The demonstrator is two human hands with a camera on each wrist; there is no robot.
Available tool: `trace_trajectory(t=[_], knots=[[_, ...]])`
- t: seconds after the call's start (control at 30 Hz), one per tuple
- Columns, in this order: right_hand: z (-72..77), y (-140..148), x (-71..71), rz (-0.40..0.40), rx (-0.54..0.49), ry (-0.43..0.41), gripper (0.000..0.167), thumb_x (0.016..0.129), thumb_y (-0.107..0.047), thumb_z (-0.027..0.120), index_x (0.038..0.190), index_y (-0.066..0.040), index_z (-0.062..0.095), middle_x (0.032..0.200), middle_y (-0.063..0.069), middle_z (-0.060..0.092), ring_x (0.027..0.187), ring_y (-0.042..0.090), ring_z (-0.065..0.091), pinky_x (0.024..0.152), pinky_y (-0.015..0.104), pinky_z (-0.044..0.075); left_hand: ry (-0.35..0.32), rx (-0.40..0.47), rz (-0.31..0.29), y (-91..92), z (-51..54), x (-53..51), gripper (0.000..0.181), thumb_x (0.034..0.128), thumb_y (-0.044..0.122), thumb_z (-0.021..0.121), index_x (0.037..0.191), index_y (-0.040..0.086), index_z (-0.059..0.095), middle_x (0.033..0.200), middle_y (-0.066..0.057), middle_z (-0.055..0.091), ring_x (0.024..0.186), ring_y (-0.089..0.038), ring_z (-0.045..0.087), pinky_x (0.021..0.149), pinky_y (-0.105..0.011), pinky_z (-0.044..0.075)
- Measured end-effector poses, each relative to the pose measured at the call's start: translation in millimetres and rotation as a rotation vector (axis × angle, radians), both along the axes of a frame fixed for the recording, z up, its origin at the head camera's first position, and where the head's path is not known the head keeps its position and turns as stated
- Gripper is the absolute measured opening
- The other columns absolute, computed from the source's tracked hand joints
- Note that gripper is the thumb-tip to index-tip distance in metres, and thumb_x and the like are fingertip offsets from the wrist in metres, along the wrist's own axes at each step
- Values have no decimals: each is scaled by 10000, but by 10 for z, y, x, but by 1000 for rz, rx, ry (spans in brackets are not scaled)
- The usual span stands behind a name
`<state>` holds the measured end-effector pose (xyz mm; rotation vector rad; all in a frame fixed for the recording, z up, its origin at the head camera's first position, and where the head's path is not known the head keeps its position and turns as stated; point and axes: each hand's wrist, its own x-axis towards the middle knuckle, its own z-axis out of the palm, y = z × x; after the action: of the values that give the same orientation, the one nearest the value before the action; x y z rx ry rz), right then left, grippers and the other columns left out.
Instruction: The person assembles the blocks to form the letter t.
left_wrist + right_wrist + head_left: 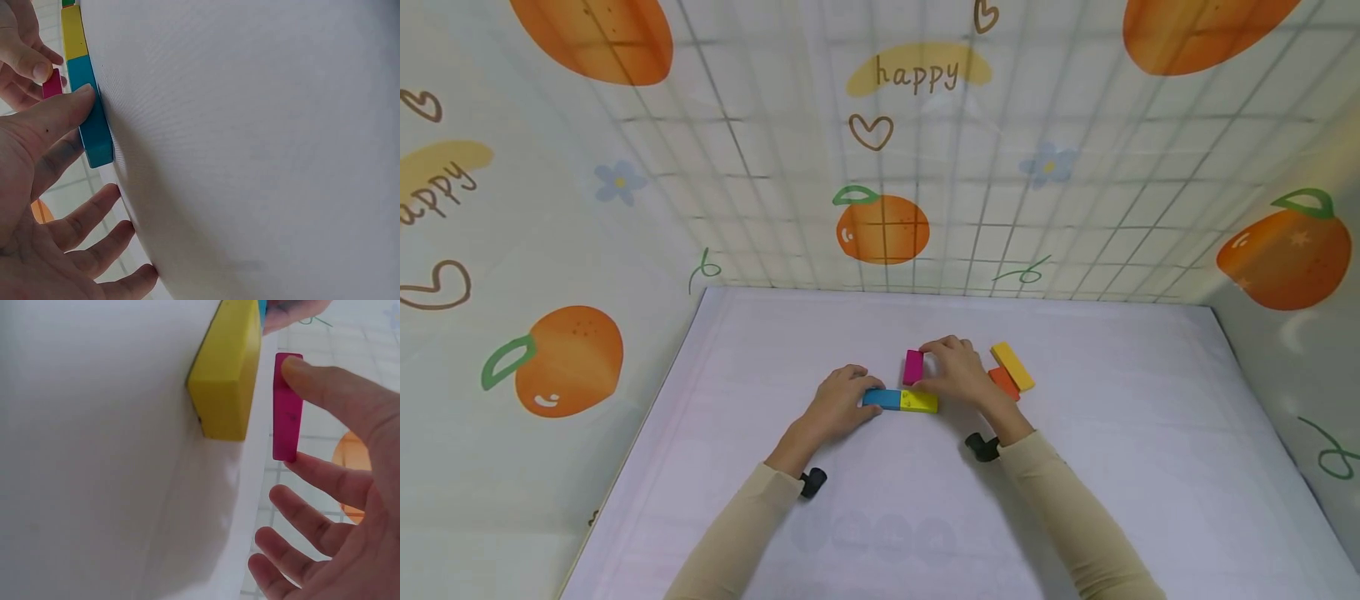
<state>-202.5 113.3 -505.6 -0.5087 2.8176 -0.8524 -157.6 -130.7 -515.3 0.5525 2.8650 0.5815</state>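
Note:
My left hand pinches the left part of a blue block between thumb and forefinger; its other fingers spread out in the left wrist view. End to end with the blue block lies a yellow block, forming a straight row on the table. Just behind this row, my right hand holds a magenta block by its two ends, thumb on one and forefinger on the other. In the right wrist view the magenta block appears apart from the yellow block.
Right of my right hand, an orange block lies against a longer amber block, both slanted. A white cloth covers the table. Behind it hangs a printed curtain over a wire grid. Each wrist carries a small black camera.

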Motion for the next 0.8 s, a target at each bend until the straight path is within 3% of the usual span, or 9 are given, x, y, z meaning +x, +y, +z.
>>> trace_trajectory(t=[0.8], knots=[[-54,-109,-3,43,-3,-32,635,808,-371,827,1351,-127,607,1321,140,548,1200,354,442,988,519,428,17,10,-17,-8,-14,-19,363,913,322,745,1258,221,692,1411,-119,518,1321,-324,431,1074,-557,369]])
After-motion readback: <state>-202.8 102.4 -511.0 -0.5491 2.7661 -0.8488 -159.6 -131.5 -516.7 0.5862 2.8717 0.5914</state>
